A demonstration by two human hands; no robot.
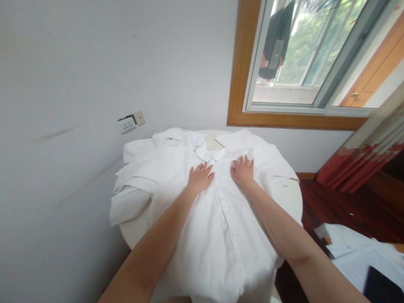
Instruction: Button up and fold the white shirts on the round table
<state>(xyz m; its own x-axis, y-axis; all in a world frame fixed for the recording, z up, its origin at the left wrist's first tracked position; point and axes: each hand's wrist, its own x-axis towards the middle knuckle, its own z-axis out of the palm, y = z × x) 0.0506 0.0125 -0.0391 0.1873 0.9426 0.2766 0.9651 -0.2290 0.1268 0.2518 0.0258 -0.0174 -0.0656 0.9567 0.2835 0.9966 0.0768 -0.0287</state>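
A white button-up shirt (202, 227) lies front side up across a round white table (292, 198), its collar toward the wall and its hem hanging over the near edge. My left hand (201, 176) rests flat on the shirt's chest, left of the button strip, fingers spread. On the other side of the strip, my right hand (243, 170) presses on the cloth below the collar, its fingers somewhat bent but apart. Neither hand grips the fabric. One sleeve stretches to the right edge of the table; more bunched white cloth (135, 202) lies at the left.
The table stands against a white wall with a socket (126, 125). A wood-framed window (235, 84) is at the upper right, with a red and cream curtain (347, 164) beside it. Papers (369, 261) and a dark phone-like object (383, 286) lie at the lower right.
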